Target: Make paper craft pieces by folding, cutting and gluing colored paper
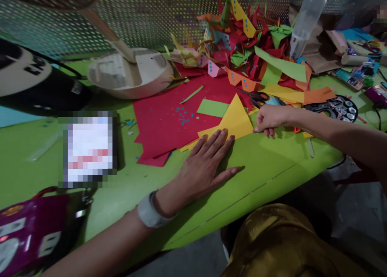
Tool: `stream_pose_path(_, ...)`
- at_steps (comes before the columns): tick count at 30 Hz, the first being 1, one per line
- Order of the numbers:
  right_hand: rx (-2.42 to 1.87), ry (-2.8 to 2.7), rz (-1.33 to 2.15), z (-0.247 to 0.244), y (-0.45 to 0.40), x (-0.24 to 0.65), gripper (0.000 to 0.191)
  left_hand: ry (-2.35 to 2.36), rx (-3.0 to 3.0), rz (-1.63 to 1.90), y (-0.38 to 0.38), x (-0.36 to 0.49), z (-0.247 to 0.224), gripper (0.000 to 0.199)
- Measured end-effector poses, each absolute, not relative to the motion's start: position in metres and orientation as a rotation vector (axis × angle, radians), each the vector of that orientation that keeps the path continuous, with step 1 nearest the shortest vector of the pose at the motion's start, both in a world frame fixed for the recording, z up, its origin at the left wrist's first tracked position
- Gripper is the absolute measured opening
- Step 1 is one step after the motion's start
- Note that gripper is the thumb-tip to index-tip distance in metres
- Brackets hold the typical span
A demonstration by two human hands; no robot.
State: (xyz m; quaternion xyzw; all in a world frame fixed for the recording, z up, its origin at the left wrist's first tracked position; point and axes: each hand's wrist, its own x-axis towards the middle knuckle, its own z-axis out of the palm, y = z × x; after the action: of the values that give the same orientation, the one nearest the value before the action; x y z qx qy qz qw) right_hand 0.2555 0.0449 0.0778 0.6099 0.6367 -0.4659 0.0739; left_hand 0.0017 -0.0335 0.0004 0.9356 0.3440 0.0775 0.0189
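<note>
A folded sheet of yellow paper (237, 118), with a triangular peak, lies at the table's front part. My left hand (208, 156) rests flat with fingers spread, its fingertips on the lower left edge of the yellow paper. At that paper's right corner, my right hand (270, 118) is closed, thumb and forefinger at the corner. Beneath and behind the yellow paper is a large red sheet (163, 116) with tiny blue bits on it. A green paper piece (213, 108) partly shows behind the peak. Scissors (260, 98) lie just beyond my right hand.
A heap of folded coloured paper shapes (242, 39) rises at the back, beside a clear plastic bottle (308, 23). On the left stand a round fan base (130, 75), a blurred-out screen (90, 148) and a purple case (33, 228). The green table's front edge (211, 224) runs before me.
</note>
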Motion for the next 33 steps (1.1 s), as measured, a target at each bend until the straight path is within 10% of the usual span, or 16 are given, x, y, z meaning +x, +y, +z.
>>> stream_pose_path(33, 1.655, 1.969, -1.476, 0.061, 0.054, 0.243, 0.034, 1.343, 1.655, -0.203, 0.043, 0.033, 0.055, 0.050)
